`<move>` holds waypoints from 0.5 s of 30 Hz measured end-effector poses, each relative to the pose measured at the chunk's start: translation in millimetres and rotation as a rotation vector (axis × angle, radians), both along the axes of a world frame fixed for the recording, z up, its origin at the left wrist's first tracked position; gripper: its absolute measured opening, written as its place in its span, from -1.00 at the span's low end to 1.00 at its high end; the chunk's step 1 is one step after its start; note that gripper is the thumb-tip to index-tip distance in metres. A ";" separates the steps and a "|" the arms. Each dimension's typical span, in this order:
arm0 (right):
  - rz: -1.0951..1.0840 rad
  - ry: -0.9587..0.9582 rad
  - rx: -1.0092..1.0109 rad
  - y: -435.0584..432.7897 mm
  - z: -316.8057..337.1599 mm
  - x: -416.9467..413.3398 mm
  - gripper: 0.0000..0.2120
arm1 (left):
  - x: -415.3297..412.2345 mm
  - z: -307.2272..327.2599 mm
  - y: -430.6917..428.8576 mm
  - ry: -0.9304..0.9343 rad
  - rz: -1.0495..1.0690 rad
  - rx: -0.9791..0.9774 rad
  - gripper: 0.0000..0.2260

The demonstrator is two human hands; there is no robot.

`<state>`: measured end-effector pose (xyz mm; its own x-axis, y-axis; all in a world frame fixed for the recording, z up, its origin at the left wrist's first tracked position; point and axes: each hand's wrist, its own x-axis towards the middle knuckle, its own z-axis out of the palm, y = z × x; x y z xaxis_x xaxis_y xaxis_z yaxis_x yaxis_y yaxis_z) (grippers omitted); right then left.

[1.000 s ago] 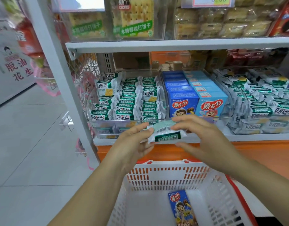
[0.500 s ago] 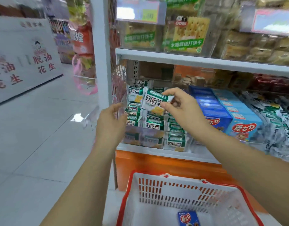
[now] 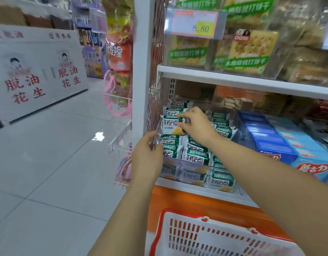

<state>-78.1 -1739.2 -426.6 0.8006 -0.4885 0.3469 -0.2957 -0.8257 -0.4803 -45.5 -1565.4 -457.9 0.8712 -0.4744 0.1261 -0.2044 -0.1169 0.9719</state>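
The shelf (image 3: 242, 78) fills the view from twelve to three o'clock, and a white basket (image 3: 187, 237) with a red rim sits below it at six o'clock. On the lower level a clear bin (image 3: 185, 166) holds rows of green-and-white stacked packets (image 3: 196, 156). Blue boxes (image 3: 274, 146) stand at its three o'clock side. The left hand (image 3: 146, 159) hangs at the bin's nine o'clock corner, fingers loosely bent and holding nothing. Its tips are near the bin's wall, but I cannot tell whether they touch it. The right hand (image 3: 198, 126) reaches over the rows and pinches one packet (image 3: 169, 124) by its right end between thumb and fingers. That packet stands upright, label forward, above the left rear row, at nine o'clock from the hand. The step looks like setting it into that row. To do it well, pinch only the sealed edge, lower it straight so the label matches its neighbours, and steady the row with the left hand before letting go.
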 end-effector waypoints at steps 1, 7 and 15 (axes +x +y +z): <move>0.007 0.014 -0.009 0.1 1.6 -0.9 -0.65 | -0.2 -0.2 -0.1 -0.001 -0.001 -0.001 -0.65; -0.053 -0.010 -0.075 -24.4 21.4 -44.6 -0.65 | -1.8 1.3 1.6 0.030 -0.001 0.006 -0.66; -0.188 0.479 -0.209 -82.5 24.1 -91.0 -0.44 | -7.1 -0.9 -4.5 0.009 0.040 0.051 -0.68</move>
<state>-169.0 -1821.6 -402.5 0.7983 -0.5981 0.0709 -0.5923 -0.8009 -0.0876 -52.6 -1569.9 -458.8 0.8905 -0.4451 0.0947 -0.1896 -0.1737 0.9664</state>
